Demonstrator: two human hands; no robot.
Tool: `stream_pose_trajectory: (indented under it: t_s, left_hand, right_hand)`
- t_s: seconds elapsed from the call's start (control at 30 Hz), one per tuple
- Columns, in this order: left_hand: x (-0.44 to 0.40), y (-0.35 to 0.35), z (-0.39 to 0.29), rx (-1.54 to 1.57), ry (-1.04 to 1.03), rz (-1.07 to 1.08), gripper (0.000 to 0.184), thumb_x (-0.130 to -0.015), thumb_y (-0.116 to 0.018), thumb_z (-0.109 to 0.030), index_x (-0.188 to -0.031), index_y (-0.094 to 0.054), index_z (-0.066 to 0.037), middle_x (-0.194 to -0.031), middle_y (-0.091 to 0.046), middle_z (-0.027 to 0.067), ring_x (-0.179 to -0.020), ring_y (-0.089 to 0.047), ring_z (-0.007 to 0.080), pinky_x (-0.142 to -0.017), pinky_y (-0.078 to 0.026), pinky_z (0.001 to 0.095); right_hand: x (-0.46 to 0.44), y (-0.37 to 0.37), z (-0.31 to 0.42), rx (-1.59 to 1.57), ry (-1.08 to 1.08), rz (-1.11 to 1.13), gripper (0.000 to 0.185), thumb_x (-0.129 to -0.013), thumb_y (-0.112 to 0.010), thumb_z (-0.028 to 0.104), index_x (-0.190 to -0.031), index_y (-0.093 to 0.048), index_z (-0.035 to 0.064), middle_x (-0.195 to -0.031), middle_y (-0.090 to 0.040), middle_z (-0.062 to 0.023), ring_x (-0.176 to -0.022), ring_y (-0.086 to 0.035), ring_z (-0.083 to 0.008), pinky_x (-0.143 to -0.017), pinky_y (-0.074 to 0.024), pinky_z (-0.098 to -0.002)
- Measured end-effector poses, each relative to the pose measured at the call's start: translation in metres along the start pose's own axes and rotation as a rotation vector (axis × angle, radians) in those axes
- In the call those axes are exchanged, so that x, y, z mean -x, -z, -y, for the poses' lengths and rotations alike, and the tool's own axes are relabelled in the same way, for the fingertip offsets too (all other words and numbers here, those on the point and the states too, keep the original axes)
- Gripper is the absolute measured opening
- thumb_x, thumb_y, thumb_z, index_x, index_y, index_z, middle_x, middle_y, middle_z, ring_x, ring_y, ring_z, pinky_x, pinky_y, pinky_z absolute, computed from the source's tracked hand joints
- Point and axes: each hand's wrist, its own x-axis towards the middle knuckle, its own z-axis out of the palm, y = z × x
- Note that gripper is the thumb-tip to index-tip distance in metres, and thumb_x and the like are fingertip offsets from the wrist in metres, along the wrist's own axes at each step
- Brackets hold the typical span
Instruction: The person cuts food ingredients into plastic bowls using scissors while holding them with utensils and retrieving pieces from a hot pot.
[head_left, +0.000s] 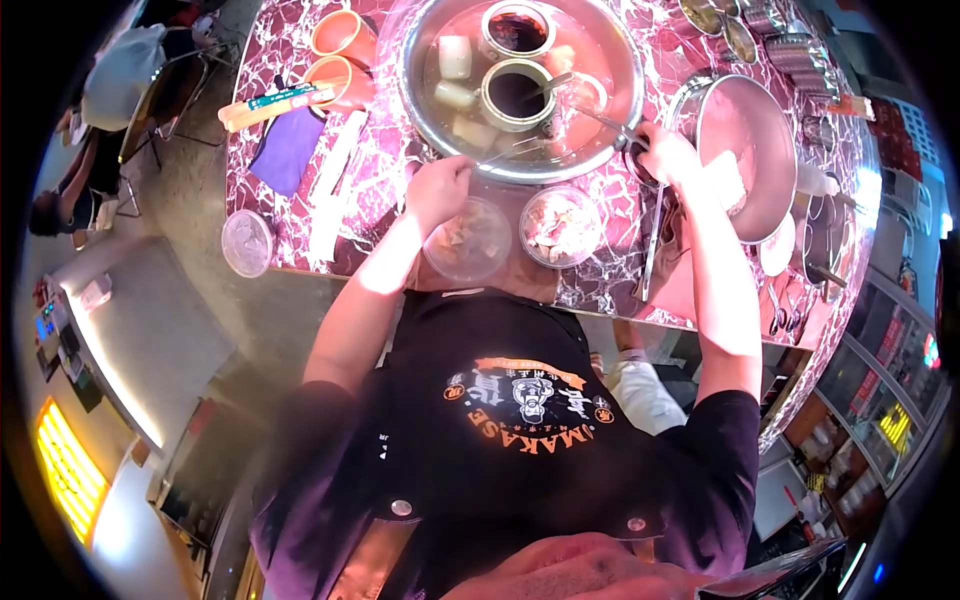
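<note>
My right hand is closed round the handles of metal scissors, whose blades reach over a large metal basin of broth. Pale chunks and two pots of dark sauce, one near and one far, stand in the basin. My left hand is closed at the basin's front edge, with a thin skewer-like thing seeming to run from its fingers over the broth. Just below it sits a clear bowl with some food pieces. Beside that is a fuller bowl of cut food.
A deep metal pot stands at the right. Orange cups, a purple cloth and an empty plastic bowl are on the left. Metal tins stand at the back right. A seated person is far left.
</note>
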Motion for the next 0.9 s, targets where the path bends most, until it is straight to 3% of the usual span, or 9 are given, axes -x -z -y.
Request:
stream_pose_trajectory:
  t_s: [0.23,0.4,0.5,0.53,0.63,0.67,0.77,0.8,0.9]
  left_hand:
    - [0.002,0.008,0.006,-0.007,0.084,0.049,0.025,-0.095,-0.057,-0.022,-0.112,-0.072,-0.011,-0.101,-0.072,0.0173,-0.095,-0.069,0.0357,-0.082,-0.054,0.0410]
    - [0.007,0.009,0.007,-0.005,0.071,0.039,0.026,-0.095,-0.057,-0.022,-0.112,-0.072,-0.010,-0.102,-0.072,0.0168,-0.096,-0.069,0.0350,-0.084,-0.054,0.0407]
    - [0.009,0.006,0.009,0.009,0.044,0.021,0.026,-0.094,-0.056,-0.023,-0.110,-0.072,-0.011,-0.101,-0.072,0.0167,-0.095,-0.068,0.0363,-0.083,-0.054,0.0432]
    - [0.009,0.006,0.009,0.016,0.033,0.013,0.025,-0.094,-0.055,-0.024,-0.109,-0.072,-0.012,-0.100,-0.072,0.0167,-0.094,-0.068,0.0370,-0.083,-0.054,0.0445]
    - [0.012,0.008,0.007,0.037,0.030,-0.004,0.025,-0.094,-0.055,-0.023,-0.108,-0.072,-0.011,-0.099,-0.072,0.0169,-0.093,-0.068,0.0375,-0.082,-0.054,0.0448]
    - [0.012,0.010,0.006,0.042,0.023,-0.004,0.025,-0.094,-0.055,-0.023,-0.108,-0.072,-0.011,-0.098,-0.072,0.0170,-0.093,-0.068,0.0376,-0.082,-0.054,0.0449]
    - [0.016,0.014,0.007,0.049,0.032,-0.005,0.025,-0.094,-0.055,-0.023,-0.107,-0.072,-0.011,-0.097,-0.072,0.0172,-0.092,-0.068,0.0379,-0.081,-0.054,0.0452]
    - [0.016,0.015,0.008,0.042,0.044,-0.002,0.025,-0.094,-0.055,-0.023,-0.107,-0.072,-0.011,-0.097,-0.072,0.0173,-0.092,-0.068,0.0379,-0.081,-0.054,0.0453]
    - [0.018,0.018,0.011,0.045,0.050,-0.004,0.024,-0.094,-0.056,-0.023,-0.108,-0.072,-0.011,-0.096,-0.072,0.0170,-0.091,-0.068,0.0375,-0.080,-0.054,0.0449]
  right_hand:
    - [0.036,0.036,0.042,0.146,-0.127,0.056,0.040,-0.080,-0.060,0.021,-0.115,-0.062,0.0034,-0.109,-0.070,-0.0217,-0.110,-0.066,-0.0342,-0.094,-0.0526,-0.0438]
    - [-0.017,0.013,0.028,0.016,-0.064,0.165,0.045,-0.081,-0.059,0.028,-0.111,-0.068,-0.0046,-0.100,-0.071,-0.0253,-0.100,-0.071,-0.0370,-0.085,-0.0558,-0.0432]
    - [-0.042,0.000,0.036,-0.170,-0.073,0.235,0.037,-0.076,-0.063,0.032,-0.080,-0.070,-0.0044,-0.075,-0.068,-0.0229,-0.074,-0.071,-0.0341,-0.067,-0.0535,-0.0414]
    - [-0.053,-0.009,0.037,-0.113,-0.034,0.178,0.032,-0.076,-0.063,0.028,-0.073,-0.069,-0.0038,-0.069,-0.066,-0.0223,-0.067,-0.069,-0.0316,-0.062,-0.0520,-0.0423]
    - [-0.061,-0.007,0.045,0.069,-0.096,0.202,0.027,-0.076,-0.063,0.022,-0.072,-0.069,-0.0040,-0.069,-0.065,-0.0226,-0.066,-0.069,-0.0323,-0.061,-0.0519,-0.0428]
    - [-0.051,-0.001,0.040,0.089,-0.041,0.195,0.026,-0.076,-0.064,0.019,-0.087,-0.071,-0.0029,-0.081,-0.069,-0.0240,-0.079,-0.071,-0.0348,-0.070,-0.0544,-0.0438]
    - [-0.030,-0.008,0.017,0.091,0.002,0.038,0.035,-0.077,-0.065,0.020,-0.107,-0.070,0.0024,-0.099,-0.070,-0.0248,-0.096,-0.070,-0.0365,-0.084,-0.0542,-0.0450]
    - [-0.022,-0.002,0.017,0.084,-0.070,0.097,0.042,-0.079,-0.064,0.019,-0.119,-0.066,0.0083,-0.110,-0.069,-0.0234,-0.108,-0.066,-0.0367,-0.094,-0.0511,-0.0459]
    - [0.011,0.008,0.014,0.026,-0.015,0.011,0.038,-0.079,-0.065,0.019,-0.115,-0.065,0.0078,-0.102,-0.071,-0.0214,-0.102,-0.067,-0.0376,-0.090,-0.0517,-0.0459]
